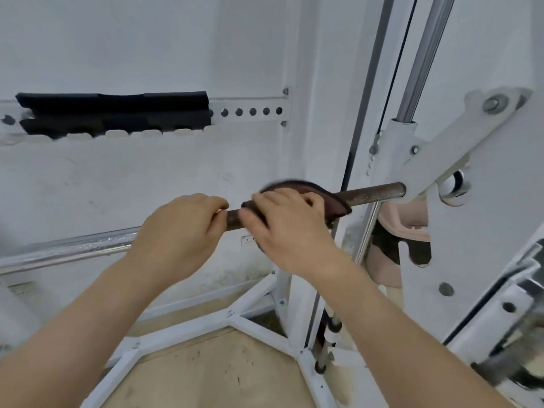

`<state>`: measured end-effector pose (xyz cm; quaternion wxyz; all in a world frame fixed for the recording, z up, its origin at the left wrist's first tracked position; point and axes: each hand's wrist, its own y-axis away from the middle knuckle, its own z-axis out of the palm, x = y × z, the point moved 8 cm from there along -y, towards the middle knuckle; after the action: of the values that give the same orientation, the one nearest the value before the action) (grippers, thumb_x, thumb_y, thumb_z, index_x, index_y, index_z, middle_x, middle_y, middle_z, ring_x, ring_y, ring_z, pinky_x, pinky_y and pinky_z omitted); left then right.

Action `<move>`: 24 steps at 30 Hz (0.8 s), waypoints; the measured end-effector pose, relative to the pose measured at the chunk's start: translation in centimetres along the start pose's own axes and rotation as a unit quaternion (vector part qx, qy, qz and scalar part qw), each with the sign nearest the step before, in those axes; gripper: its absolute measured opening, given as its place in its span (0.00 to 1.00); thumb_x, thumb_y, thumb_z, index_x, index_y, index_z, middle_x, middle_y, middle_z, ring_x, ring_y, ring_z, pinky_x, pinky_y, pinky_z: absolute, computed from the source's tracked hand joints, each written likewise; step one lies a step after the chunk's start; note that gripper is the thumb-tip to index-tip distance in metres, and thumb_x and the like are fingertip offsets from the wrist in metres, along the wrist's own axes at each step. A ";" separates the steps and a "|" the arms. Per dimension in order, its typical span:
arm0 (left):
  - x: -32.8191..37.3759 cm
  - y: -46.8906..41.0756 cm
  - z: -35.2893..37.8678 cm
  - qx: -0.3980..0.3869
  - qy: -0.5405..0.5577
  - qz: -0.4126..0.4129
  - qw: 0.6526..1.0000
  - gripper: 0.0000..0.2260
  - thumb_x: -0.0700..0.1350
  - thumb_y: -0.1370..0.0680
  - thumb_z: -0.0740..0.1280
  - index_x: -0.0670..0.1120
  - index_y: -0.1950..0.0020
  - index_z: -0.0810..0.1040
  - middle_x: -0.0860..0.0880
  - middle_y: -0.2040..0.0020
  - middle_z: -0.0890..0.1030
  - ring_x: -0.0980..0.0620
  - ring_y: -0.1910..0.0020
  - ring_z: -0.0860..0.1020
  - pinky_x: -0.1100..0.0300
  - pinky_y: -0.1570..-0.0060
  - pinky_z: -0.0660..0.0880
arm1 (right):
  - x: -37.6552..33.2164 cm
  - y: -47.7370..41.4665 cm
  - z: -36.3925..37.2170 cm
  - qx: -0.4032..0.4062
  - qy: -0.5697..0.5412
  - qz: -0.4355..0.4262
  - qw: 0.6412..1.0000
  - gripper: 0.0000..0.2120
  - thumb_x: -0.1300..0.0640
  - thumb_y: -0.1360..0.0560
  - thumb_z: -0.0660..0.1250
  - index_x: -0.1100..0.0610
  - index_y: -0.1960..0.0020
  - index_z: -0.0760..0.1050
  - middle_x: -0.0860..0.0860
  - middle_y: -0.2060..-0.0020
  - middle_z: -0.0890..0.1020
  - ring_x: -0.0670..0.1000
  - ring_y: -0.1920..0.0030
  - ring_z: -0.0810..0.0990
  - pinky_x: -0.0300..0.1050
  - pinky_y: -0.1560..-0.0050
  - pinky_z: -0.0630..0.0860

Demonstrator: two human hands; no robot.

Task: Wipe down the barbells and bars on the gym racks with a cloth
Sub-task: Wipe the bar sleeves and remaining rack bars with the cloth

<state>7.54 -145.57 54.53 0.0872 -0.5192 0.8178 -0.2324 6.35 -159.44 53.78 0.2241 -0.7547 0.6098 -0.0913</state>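
Right at mid-frame, the fingers (275, 198) of the right hand (288, 234) curl over a dark brown cloth (326, 198) and clamp it around the bar (374, 195). The cloth bulges in a rounded fold above the knuckles, and its edge hangs just under the bar. Just beside it, towards the left of the frame, the left hand (176, 231) grasps the bare bar with its fingers folded over the top. The two hands are nearly touching. Both forearms rise from the lower corners of the frame, with the backs of the hands facing the camera.

The bar slants from the left edge up to centre right. Between the hands and to their right it is dull, brownish and rust-speckled; left of the hands it turns to bright, glinting chrome. Its right end meets a white painted steel bracket (441, 163) of the rack (418, 290), bolted at upper right beside a polished guide rod (424, 54) and a thin black cable (396, 69).

Behind stands a scuffed white wall (147, 178). At upper left a black pad (114, 113) lies along a white perforated strip (250, 111). At the bottom, white angled base tubes (182, 328) sit on a stained plywood floor (220, 372).
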 end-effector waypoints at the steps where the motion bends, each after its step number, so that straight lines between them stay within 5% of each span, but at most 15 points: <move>1: -0.7 0.1 -0.5 0.007 -0.022 -0.009 1.000 0.14 0.53 0.19 0.51 0.54 0.53 0.75 0.54 0.59 0.76 0.50 0.59 0.74 0.53 0.61 0.73 | -0.2 -0.2 0.8 -0.033 0.035 -0.023 0.999 0.27 0.37 0.22 0.41 0.48 0.45 0.74 0.44 0.48 0.80 0.50 0.40 0.74 0.57 0.36 0.59; 5: -4.5 0.6 -1.2 0.012 -0.118 -0.102 0.988 0.22 0.55 0.19 0.49 0.47 0.67 0.70 0.51 0.70 0.73 0.49 0.70 0.71 0.56 0.68 0.71 | -1.2 -1.6 0.9 -0.027 -0.041 -0.065 0.997 0.17 0.49 0.17 0.48 0.50 0.59 0.70 0.46 0.65 0.77 0.50 0.58 0.75 0.57 0.39 0.65; 9: -5.0 0.6 -0.3 -0.020 -0.133 -0.123 0.983 0.27 0.58 0.20 0.46 0.45 0.70 0.71 0.48 0.73 0.74 0.46 0.73 0.73 0.56 0.65 0.73 | 1.6 -1.7 0.2 -0.017 0.011 -0.063 0.998 0.25 0.34 0.25 0.47 0.44 0.47 0.79 0.41 0.51 0.81 0.48 0.44 0.76 0.55 0.43 0.70; 11: -4.8 0.5 -0.3 -0.018 -0.132 -0.112 0.985 0.26 0.57 0.19 0.45 0.45 0.68 0.71 0.48 0.72 0.73 0.45 0.72 0.73 0.56 0.65 0.72 | 4.3 -1.2 -0.4 -0.006 0.033 -0.023 0.999 0.31 0.29 0.28 0.43 0.42 0.44 0.79 0.42 0.51 0.80 0.50 0.44 0.76 0.54 0.44 0.68; 15: -4.6 0.6 -0.3 0.009 -0.086 -0.113 0.990 0.17 0.52 0.18 0.47 0.46 0.59 0.69 0.48 0.69 0.72 0.43 0.68 0.73 0.55 0.64 0.73 | -2.8 -1.9 1.0 0.093 0.009 -0.064 0.994 0.24 0.44 0.21 0.49 0.50 0.55 0.82 0.49 0.63 0.80 0.57 0.62 0.79 0.51 0.60 0.72; 18: -6.4 0.2 -0.1 0.000 -0.035 -0.159 0.987 0.24 0.55 0.18 0.44 0.46 0.62 0.72 0.47 0.67 0.75 0.42 0.66 0.73 0.54 0.62 0.70 | -8.1 -1.5 2.1 0.166 -0.011 -0.072 0.983 0.21 0.49 0.19 0.52 0.54 0.58 0.81 0.50 0.65 0.80 0.56 0.64 0.77 0.47 0.61 0.63; 21: -6.2 0.6 -0.6 0.032 -0.047 -0.144 0.988 0.23 0.54 0.18 0.44 0.46 0.64 0.71 0.48 0.71 0.72 0.43 0.71 0.70 0.56 0.68 0.64 | -6.1 -0.3 2.3 0.133 0.014 -0.144 0.981 0.18 0.48 0.18 0.53 0.53 0.45 0.80 0.50 0.57 0.80 0.55 0.57 0.78 0.52 0.55 0.70; 24: -5.8 0.6 -0.7 0.018 -0.043 -0.141 0.989 0.25 0.55 0.18 0.46 0.45 0.69 0.68 0.47 0.72 0.71 0.42 0.69 0.70 0.56 0.64 0.67 | 1.1 -0.5 1.1 0.133 0.057 -0.084 0.986 0.20 0.46 0.19 0.51 0.54 0.49 0.80 0.51 0.60 0.79 0.58 0.59 0.79 0.53 0.56 0.72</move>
<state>9.36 -140.00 54.26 0.0978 -0.6375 0.7274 -0.2344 7.49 -160.18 52.91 0.2786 -0.7607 0.5381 -0.2326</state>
